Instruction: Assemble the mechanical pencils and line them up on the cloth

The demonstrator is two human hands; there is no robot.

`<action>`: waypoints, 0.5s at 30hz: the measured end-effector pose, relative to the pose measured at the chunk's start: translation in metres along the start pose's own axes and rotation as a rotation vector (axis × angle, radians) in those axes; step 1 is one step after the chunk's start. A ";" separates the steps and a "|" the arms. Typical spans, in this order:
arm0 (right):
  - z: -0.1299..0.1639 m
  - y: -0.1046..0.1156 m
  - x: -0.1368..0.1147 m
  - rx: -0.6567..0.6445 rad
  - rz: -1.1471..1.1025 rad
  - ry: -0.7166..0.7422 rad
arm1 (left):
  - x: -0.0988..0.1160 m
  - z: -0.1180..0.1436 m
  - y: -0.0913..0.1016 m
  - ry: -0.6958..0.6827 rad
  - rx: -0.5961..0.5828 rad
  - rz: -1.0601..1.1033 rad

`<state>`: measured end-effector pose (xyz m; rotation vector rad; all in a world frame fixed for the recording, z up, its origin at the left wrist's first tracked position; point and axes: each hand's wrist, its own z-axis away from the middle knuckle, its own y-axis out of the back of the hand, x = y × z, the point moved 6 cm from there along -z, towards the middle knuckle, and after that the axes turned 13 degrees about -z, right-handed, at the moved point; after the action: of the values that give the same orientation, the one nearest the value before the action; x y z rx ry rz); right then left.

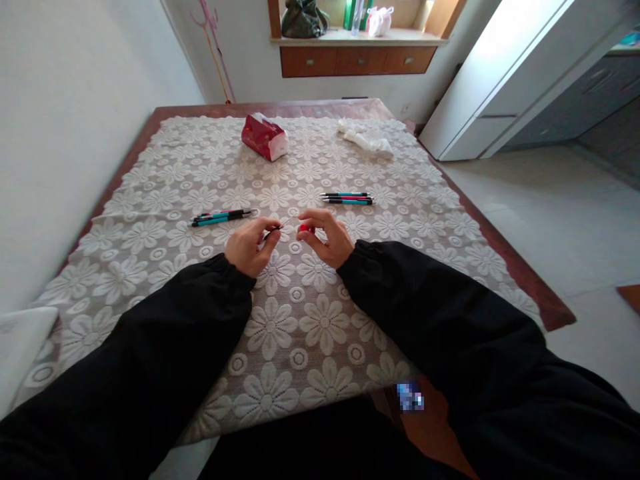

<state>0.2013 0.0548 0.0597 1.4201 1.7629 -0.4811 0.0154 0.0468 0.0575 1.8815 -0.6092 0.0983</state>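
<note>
1. White lace cloth (280, 333) with a flower pattern covers the brown desk (530, 280); a pale wall runs along its left edge.
2. Left pens (223, 217): a small bundle, teal and black, lying on the cloth to the left of the hands, apart from them.
3. Left hand (247, 248): fingers curled, thumb and forefinger pinched on the dark end of a thin refill (283, 225). A black sleeve covers the arm to the wrist.
4. Refill: a slim pale rod held just above the cloth at desk centre, spanning the small gap between the two hands.
5. Right hand (325, 237): fingers bent inward, tips closed on the refill's other end; a red part (303, 228) shows under the fingers, its exact nature unclear.
6. Right pens (347, 198): a second bundle, teal, red and black, lying parallel on the cloth beyond the right hand.
7. Red tissue pack (264, 137) and crumpled white tissue (366, 139): at the far side of the desk, well apart from both hands.
</note>
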 end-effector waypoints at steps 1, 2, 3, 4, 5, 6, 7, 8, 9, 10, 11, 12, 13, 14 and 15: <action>0.000 0.000 -0.001 -0.006 0.023 0.017 | 0.000 0.000 0.000 0.000 0.003 0.002; 0.000 -0.001 -0.001 -0.012 0.040 0.027 | 0.000 0.000 0.000 -0.001 0.003 0.002; 0.000 0.000 -0.001 -0.013 0.047 0.030 | 0.000 0.000 0.000 -0.001 0.004 0.001; 0.000 0.000 -0.001 -0.012 0.047 0.028 | 0.000 0.000 0.000 -0.002 0.005 -0.001; -0.001 0.000 -0.001 -0.014 0.043 0.026 | 0.000 0.000 0.000 -0.004 0.006 -0.002; -0.001 0.000 0.000 -0.018 0.039 0.025 | 0.000 0.000 0.000 -0.008 0.007 -0.001; -0.001 0.000 0.000 -0.024 0.036 0.024 | 0.000 0.000 0.000 -0.012 0.007 0.000; -0.001 0.000 0.000 -0.030 0.032 0.020 | 0.000 0.000 0.000 -0.015 0.006 0.001; -0.001 -0.001 0.001 -0.032 0.027 0.011 | 0.000 0.000 0.000 -0.018 0.005 0.001; -0.001 -0.001 0.002 -0.027 0.018 0.001 | 0.000 0.000 0.000 -0.020 0.003 -0.002; -0.001 0.000 0.004 -0.020 0.008 -0.010 | 0.000 0.000 0.000 -0.023 0.002 -0.005; -0.001 0.000 0.005 -0.009 -0.001 -0.021 | 0.001 0.000 0.000 -0.027 0.002 -0.008; -0.001 0.001 0.005 0.000 -0.003 -0.029 | 0.001 0.000 0.000 -0.029 0.003 -0.007; -0.001 0.001 0.006 0.009 0.002 -0.033 | 0.001 0.000 0.000 -0.031 0.004 -0.005; -0.001 0.002 0.006 0.017 0.012 -0.037 | 0.001 0.000 0.000 -0.030 0.006 -0.004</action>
<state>0.2022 0.0598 0.0565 1.4245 1.7237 -0.5137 0.0165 0.0464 0.0582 1.8925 -0.6268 0.0693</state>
